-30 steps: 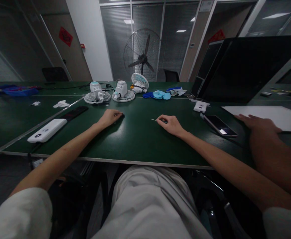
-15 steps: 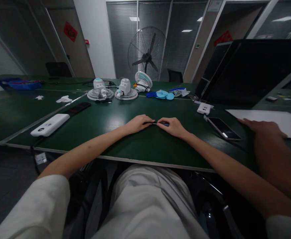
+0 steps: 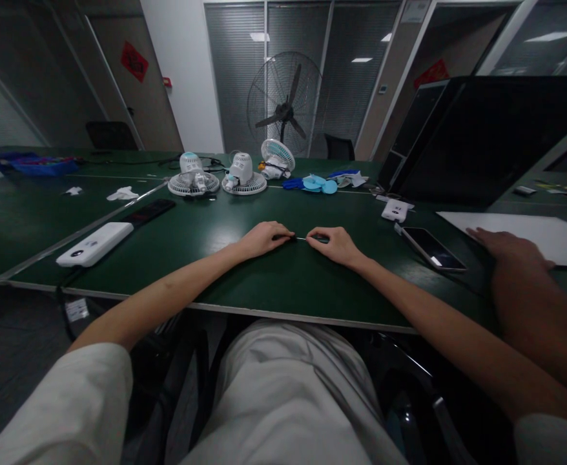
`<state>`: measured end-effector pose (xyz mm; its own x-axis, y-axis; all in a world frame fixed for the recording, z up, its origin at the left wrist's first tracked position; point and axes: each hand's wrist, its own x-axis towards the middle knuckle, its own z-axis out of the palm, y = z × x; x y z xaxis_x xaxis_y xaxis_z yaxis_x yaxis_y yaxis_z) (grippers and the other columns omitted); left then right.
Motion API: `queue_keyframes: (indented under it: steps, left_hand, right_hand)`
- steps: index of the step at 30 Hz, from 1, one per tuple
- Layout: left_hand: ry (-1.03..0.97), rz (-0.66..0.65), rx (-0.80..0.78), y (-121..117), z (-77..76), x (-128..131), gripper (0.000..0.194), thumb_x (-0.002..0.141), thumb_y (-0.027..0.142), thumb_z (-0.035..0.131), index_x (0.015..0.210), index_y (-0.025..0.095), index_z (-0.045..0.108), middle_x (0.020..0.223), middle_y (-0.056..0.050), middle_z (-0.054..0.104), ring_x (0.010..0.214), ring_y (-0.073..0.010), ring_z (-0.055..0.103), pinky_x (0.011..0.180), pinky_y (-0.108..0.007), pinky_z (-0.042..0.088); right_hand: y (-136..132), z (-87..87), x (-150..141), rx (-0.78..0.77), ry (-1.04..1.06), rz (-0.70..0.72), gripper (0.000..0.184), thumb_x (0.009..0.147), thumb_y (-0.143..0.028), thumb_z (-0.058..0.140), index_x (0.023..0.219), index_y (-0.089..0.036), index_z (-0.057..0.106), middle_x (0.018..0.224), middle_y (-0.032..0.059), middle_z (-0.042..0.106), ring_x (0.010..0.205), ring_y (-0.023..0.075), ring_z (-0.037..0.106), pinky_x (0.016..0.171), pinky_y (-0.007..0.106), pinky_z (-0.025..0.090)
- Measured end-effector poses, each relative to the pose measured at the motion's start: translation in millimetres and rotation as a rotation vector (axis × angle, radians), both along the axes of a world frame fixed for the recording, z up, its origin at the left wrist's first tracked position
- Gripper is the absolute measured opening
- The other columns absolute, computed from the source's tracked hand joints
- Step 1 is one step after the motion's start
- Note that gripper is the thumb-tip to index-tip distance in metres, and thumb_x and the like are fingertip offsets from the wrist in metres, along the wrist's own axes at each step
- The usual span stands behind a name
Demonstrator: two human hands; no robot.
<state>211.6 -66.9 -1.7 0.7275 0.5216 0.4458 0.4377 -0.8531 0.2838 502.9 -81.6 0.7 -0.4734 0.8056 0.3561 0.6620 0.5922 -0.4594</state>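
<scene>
Low over the green table, my right hand [image 3: 334,245] is closed round the dark handle of a small screwdriver [image 3: 301,239]. Its thin metal shaft points left, toward my left hand [image 3: 265,239]. The fingers of that hand are pinched together, and a small dark bit shows at their tips, too small to name. The shaft's tip meets or nearly meets it; I cannot tell which. Beyond my hands stand three small white fans: one face down [image 3: 194,181], another face down [image 3: 243,179], and one tilted up [image 3: 278,158]. Light-blue fan blades [image 3: 319,184] lie right of them.
A white power bank [image 3: 95,244] and a dark phone [image 3: 152,212] lie left. On the right are another phone [image 3: 433,248], a small white device [image 3: 394,210] and a big black monitor [image 3: 487,139]. Another person's hand [image 3: 511,245] rests on a white sheet [image 3: 564,239].
My left hand has drawn slightly left, so more of the screwdriver's shaft shows between my hands. My right hand stays nearly in place. The view has shifted a little.
</scene>
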Motion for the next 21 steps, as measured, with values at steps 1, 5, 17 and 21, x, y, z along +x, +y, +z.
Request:
queue_keyframes:
  steps: [1, 5, 17, 21]
  left_hand:
    - [0.002, 0.000, -0.007, 0, 0.4, 0, 0.031, 0.107, 0.025, 0.056, 0.130, 0.020, 0.075, 0.123, -0.010, 0.076, 0.113, -0.0219, 0.069, 0.100, -0.034, 0.053]
    - [-0.018, -0.001, -0.035, -1, 1.5, 1, 0.031, 0.106, 0.029, 0.058, 0.130, 0.020, 0.075, 0.122, -0.010, 0.076, 0.111, -0.0222, 0.070, 0.098, -0.034, 0.052]
    - [-0.124, 0.105, -0.347, 8, -0.3, 3, 0.029, 0.099, 0.039, 0.069, 0.118, 0.019, 0.078, 0.106, -0.005, 0.078, 0.093, -0.0201, 0.071, 0.086, -0.032, 0.052]
    - [-0.117, 0.116, -0.372, 12, -1.9, 3, 0.033, 0.098, 0.043, 0.070, 0.118, 0.019, 0.077, 0.102, -0.006, 0.076, 0.090, -0.0206, 0.069, 0.083, -0.033, 0.052]
  right_hand:
    - [0, 0.0, 0, 0.003, -0.009, -0.001, 0.028, 0.098, -0.048, 0.064, 0.107, -0.028, 0.081, 0.103, 0.0026, 0.081, 0.088, 0.0246, 0.072, 0.083, 0.037, 0.053]
    - [-2, 1.9, -1, 0.006, -0.030, 0.002, 0.030, 0.100, -0.050, 0.063, 0.110, -0.028, 0.081, 0.105, 0.0029, 0.081, 0.089, 0.0250, 0.072, 0.084, 0.037, 0.053]
    - [0, 3.7, -6, -0.048, -0.018, 0.072, 0.033, 0.104, -0.051, 0.058, 0.116, -0.026, 0.077, 0.108, 0.0043, 0.079, 0.090, 0.0231, 0.071, 0.077, 0.033, 0.049]
    - [0, 4.6, -9, -0.045, -0.012, 0.081, 0.034, 0.104, -0.051, 0.057, 0.116, -0.026, 0.076, 0.106, 0.0046, 0.078, 0.089, 0.0226, 0.070, 0.076, 0.033, 0.048]
